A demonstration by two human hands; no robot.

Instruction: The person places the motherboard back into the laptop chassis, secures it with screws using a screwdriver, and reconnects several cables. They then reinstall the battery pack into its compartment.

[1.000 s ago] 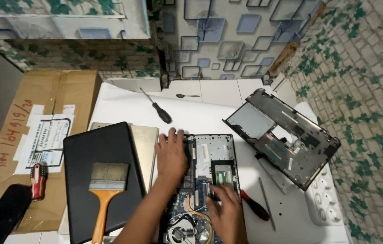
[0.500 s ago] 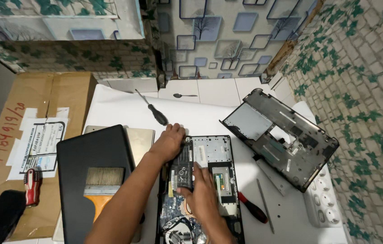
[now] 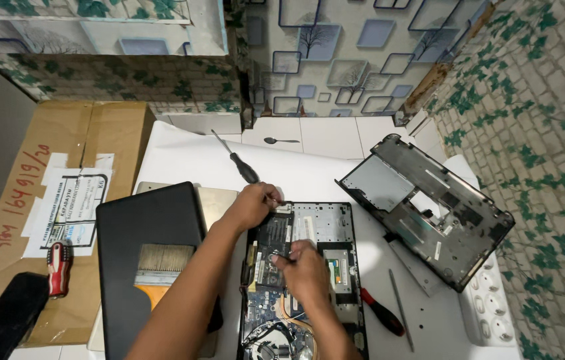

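laptop [image 3: 302, 280]: opened up, lying on white counter [image 3: 182, 160], internals exposed, board and fan area visible toward near edge
bottom cover [image 3: 426, 210]: already off, set aside to the right, inner side up, partly overhanging counter edge
left hand [image 3: 252, 207]: resting on top-left corner of laptop, fingers curled down onto chassis edge, bracing; nothing gripped as far as visible
right hand [image 3: 306, 270]: over middle of board, fingers [image 3: 276, 259] pinched together on a small dark part; exact part too small to tell
black screwdriver [image 3: 239, 160]: lying loose on counter just above left hand, unused
red screwdriver [image 3: 382, 312]: lying just right of laptop, unused
thin rod [image 3: 401, 310]: beside red screwdriver, loose
brush [image 3: 159, 270]: on black lid [image 3: 149, 233] left of laptop, partly hidden by left forearm
done: cover removed, tools laid down, inside reachable
in hand: likely lifting or seating 1 small board component by hand
left: judged mid-way; board, fan, cables all in place, cover not refitted
other: cardboard box [image 3: 42, 200] far left, power strip [image 3: 489, 310] far right, spoon [image 3: 281, 141] at back
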